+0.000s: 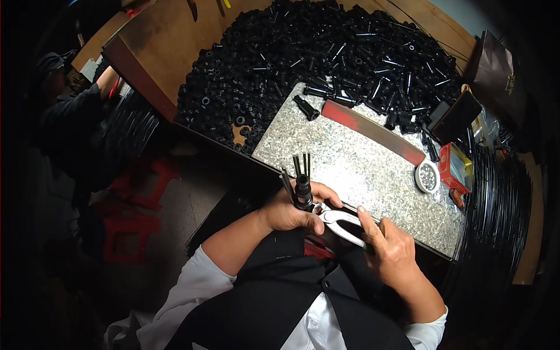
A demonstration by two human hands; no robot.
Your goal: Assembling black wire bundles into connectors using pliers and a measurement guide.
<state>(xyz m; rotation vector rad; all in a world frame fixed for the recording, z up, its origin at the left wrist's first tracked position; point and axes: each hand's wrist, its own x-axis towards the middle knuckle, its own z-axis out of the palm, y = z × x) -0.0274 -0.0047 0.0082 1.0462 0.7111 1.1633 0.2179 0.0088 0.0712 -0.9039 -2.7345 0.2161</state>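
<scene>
My left hand grips a black tubular fitting with several thin dark rods standing up from around it. Closed round a pair of silver pliers is my right hand, its index finger stretched toward the left hand. The head of the pliers meets the lower part of the fitting, beside my left thumb. What lies between the jaws is hidden. Both hands are just off the near left edge of a speckled board, above my lap.
A big heap of black tubular parts covers the table's far side. On the board lie one loose black fitting and a red-ended bar. At right are a white cup of small metal pieces, a red box and bundled rods. Another person's sleeve shows left.
</scene>
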